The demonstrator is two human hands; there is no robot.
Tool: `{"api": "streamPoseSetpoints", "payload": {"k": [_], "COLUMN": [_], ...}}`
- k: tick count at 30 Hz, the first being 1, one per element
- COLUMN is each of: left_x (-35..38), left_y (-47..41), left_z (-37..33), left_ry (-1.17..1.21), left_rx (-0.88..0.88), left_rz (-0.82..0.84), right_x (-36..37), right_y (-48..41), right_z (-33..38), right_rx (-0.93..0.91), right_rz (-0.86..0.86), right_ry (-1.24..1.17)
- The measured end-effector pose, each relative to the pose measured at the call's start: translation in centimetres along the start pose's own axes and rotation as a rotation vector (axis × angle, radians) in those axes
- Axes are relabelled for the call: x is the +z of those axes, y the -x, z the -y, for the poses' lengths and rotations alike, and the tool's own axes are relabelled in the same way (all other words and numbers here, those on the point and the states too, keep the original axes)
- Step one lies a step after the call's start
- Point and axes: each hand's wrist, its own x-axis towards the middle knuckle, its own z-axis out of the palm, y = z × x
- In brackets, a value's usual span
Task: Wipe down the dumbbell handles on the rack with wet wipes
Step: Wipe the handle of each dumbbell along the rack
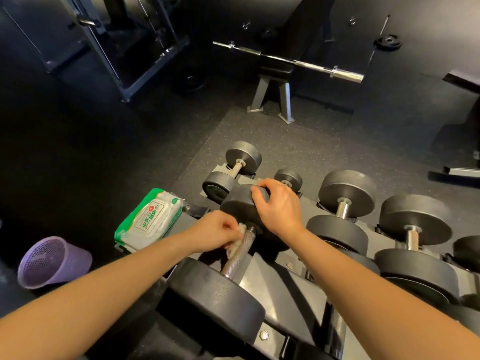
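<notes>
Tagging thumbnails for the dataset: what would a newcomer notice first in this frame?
The two hands at centre: the left hand holds a white wipe against the knurled handle of the nearest dumbbell, while the right hand grips its far end. Left of them, a green-and-white wipes pack lies at the rack's end, with a purple basket on the floor beside it.

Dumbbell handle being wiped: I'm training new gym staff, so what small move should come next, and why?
Probably slide the left hand with the wet wipe down the knurled handle toward the near weight head. The wipe sits at the handle's far end, most knurling below is uncovered, and the right hand holds the far head.
</notes>
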Motion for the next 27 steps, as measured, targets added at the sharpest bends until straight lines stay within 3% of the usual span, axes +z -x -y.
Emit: {"api": "streamPoseSetpoints", "payload": {"k": [2, 5, 8, 15, 21, 24, 27], "left_x": [1.3, 2.4, 2.0, 1.9, 1.0, 0.5, 0.7], "left_y": [-0.5, -1.4, -1.3, 1.3, 3.5, 5.3, 8.2], "left_z": [-1.7, -3.2, -4.1, -4.5, -5.8, -5.9, -5.8], "left_ry": [-0.082, -0.451, -0.618, -0.625, -0.76, -0.786, -0.437], "left_rx": [0.132, 0.209, 0.148, -0.197, -0.295, -0.164, -0.048], "left_rz": [-0.008, 0.159, 0.264, 0.374, 0.228, -0.102, -0.43], "right_x": [-0.1, -0.2, -0.3, -0.7, -2.4, -3.8, -4.9], "right_y": [0.0, 0.1, 0.2, 0.3, 0.4, 2.2, 5.2], "right_z": [0.1, 0.2, 0.3, 0.7, 1.9, 2.7, 3.7], "right_rx": [0.0, 0.005, 0.012, 0.052, 0.088, 0.009, -0.09], "right_rz": [0.007, 0.008, 0.015, 0.067, 0.291, 0.271, 0.147], "right_ry": [0.005, -0.008, 0.003, 0.022, 0.063, 0.167, 0.096]}}
